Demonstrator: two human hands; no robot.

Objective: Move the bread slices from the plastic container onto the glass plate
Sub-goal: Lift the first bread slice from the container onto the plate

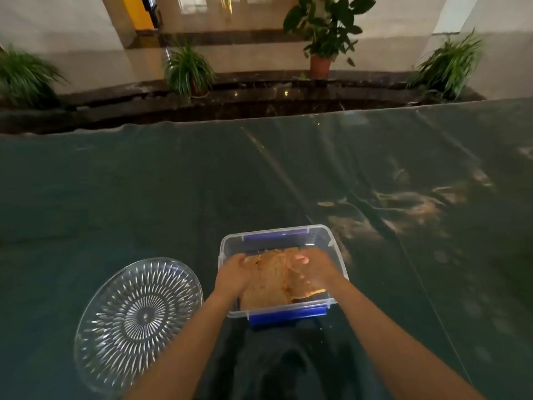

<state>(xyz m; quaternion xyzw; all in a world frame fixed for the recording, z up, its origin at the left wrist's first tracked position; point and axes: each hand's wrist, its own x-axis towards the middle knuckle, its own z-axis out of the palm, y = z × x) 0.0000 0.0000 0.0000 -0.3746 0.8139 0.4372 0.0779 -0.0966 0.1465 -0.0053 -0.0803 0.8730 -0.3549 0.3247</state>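
Note:
A clear plastic container with blue clips sits on the table in front of me. Brown bread slices lie inside it. Both hands reach into the container. My left hand curls over the left edge of the bread. My right hand rests on the right side of the bread, fingers bent onto it. A patterned glass plate lies to the left of the container with nothing on it.
The table is covered with a dark green cloth under clear plastic sheeting. Beyond its far edge are a dark stone ledge and potted plants. Dusty smears mark the cloth at the right.

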